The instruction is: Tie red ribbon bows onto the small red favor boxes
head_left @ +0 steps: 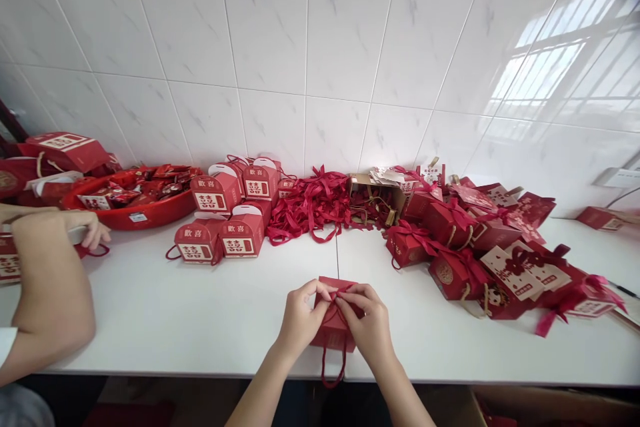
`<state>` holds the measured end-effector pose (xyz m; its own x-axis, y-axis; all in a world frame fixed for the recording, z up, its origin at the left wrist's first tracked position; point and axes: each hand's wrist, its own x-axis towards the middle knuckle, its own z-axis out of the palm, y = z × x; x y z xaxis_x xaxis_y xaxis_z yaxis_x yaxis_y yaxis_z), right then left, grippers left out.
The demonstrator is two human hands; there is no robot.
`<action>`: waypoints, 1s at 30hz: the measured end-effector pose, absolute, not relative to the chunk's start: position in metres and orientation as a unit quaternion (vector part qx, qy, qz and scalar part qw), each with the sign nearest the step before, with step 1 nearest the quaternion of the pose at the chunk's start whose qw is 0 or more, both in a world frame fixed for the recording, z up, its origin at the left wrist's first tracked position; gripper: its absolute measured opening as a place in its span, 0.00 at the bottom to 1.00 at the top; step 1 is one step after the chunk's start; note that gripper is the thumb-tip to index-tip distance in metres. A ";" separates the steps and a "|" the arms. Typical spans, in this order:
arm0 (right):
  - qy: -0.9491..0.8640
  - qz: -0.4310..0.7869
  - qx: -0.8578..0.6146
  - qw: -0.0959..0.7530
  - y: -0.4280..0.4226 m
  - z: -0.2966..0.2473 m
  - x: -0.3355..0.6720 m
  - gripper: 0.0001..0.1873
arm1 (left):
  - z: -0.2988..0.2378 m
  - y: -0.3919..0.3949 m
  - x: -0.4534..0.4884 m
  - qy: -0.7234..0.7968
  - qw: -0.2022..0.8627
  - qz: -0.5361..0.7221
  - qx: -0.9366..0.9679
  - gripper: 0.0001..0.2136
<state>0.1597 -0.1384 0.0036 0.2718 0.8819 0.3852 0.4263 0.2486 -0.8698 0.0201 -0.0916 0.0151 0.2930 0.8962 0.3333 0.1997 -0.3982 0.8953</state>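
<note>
Red gift box (334, 328) — left hand (299, 321) and right hand (369, 328) pinch its ribbon (337, 295); stacked boxes (243, 235) read 歡喜.

left of frame: a red basin (155, 213) of wrapped sweets (145, 183) on the white table (200, 307), another person's arm (50, 293) below it. centre: small printed red boxes (243, 235), a loose ribbon heap (313, 203), a cardboard carton (395, 195). right: bow-tied red boxes (450, 227) piled up.
</note>
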 end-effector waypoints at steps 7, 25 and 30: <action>-0.528 0.235 -0.617 0.534 -0.137 -0.002 0.157 0.11 | 0.013 -0.094 0.025 0.381 0.404 0.473 0.684 0.06; -0.507 0.366 -0.548 0.555 -0.138 0.006 0.161 0.20 | 0.012 -0.099 0.023 0.442 0.379 0.432 0.689 0.08; -0.550 0.337 -0.556 0.525 -0.149 0.015 0.180 0.16 | 0.025 -0.091 0.012 0.413 0.448 0.378 0.697 0.09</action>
